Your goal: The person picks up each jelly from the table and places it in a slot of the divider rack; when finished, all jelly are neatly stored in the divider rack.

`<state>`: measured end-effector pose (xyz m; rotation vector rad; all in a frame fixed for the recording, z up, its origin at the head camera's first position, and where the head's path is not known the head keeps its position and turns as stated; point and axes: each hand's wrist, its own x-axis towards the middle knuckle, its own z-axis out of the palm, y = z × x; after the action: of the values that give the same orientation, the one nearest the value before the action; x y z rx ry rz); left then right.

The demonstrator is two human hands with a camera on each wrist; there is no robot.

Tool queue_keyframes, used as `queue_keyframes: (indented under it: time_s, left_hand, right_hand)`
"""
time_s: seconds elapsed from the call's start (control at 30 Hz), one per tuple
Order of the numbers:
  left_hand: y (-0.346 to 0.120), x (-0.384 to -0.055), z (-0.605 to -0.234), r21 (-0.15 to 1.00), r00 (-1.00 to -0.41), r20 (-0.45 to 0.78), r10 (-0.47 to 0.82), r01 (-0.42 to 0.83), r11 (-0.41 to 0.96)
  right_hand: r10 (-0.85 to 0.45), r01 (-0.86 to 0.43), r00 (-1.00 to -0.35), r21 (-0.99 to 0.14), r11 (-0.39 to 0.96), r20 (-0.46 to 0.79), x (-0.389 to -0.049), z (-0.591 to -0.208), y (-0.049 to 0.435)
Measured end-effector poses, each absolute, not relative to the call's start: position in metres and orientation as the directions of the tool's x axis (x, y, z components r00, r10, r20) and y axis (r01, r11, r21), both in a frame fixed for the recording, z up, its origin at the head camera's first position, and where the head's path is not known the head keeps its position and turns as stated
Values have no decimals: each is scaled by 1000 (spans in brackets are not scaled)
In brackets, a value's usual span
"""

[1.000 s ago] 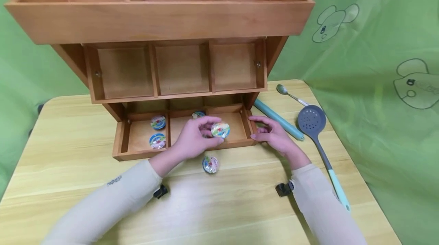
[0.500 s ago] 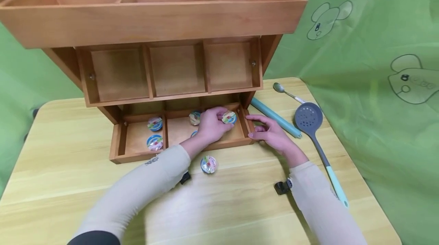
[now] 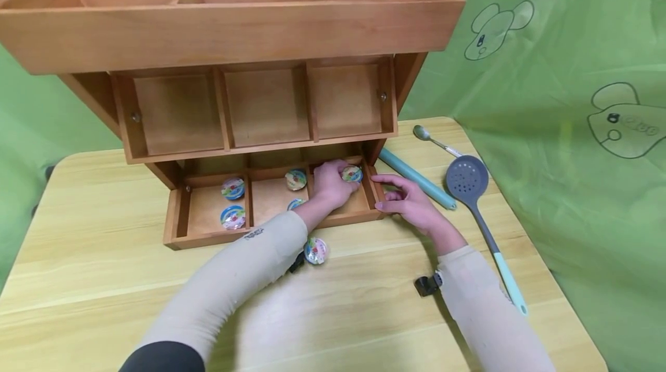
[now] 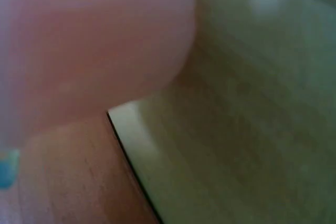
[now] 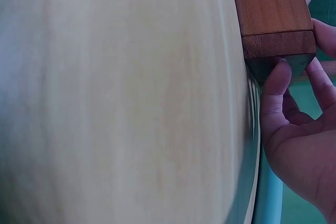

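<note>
My left hand (image 3: 333,188) reaches into the right compartment of the wooden rack's bottom tray (image 3: 208,238), holding a small round foil-lidded cup (image 3: 352,173) near the back wall. Its fingertips are partly hidden, and the left wrist view is blurred. My right hand (image 3: 410,203) grips the right end of that tray; in the right wrist view, the thumb (image 5: 276,90) presses against the tray's end. Two similar cups, one behind (image 3: 233,188) and one in front (image 3: 232,217), lie in the left compartment. In the middle one are another cup (image 3: 295,179) and one partly covered by the left arm (image 3: 295,203).
One more foil-lidded cup (image 3: 315,250) lies on the table before the rack, beside the left sleeve. Right of the rack are a teal rod (image 3: 418,178), a metal spoon (image 3: 422,133) and a slotted skimmer (image 3: 467,178). Upper tiers (image 3: 229,36) overhang the bottom tray.
My left hand has moved right and back with the cup, from above the tray's front into the right compartment. A cup now shows in the middle compartment's front. The right hand stays on the tray's end.
</note>
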<state>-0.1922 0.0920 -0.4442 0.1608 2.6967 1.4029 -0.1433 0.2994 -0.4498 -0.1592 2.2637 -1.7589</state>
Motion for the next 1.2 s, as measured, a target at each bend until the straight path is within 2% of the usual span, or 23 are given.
queue_keyframes:
  time_s: [0.7,1.0,1.2]
  left_hand:
    - [94,-193,-449,858,-994,-13,107,44,512]
    - [78,-181,-431,838,-991,-37,131,41,545]
    - [54,-161,-410,920,-978,-92,187,-12,391]
  right_hand:
    - [-249,71,-959,-966,249,-135,-145,-452,300]
    - [-252,44,-961,-961,273,-115,-145,-453,299]
    - [-245,43,-962,-956,291,-118,-145,-452,301]
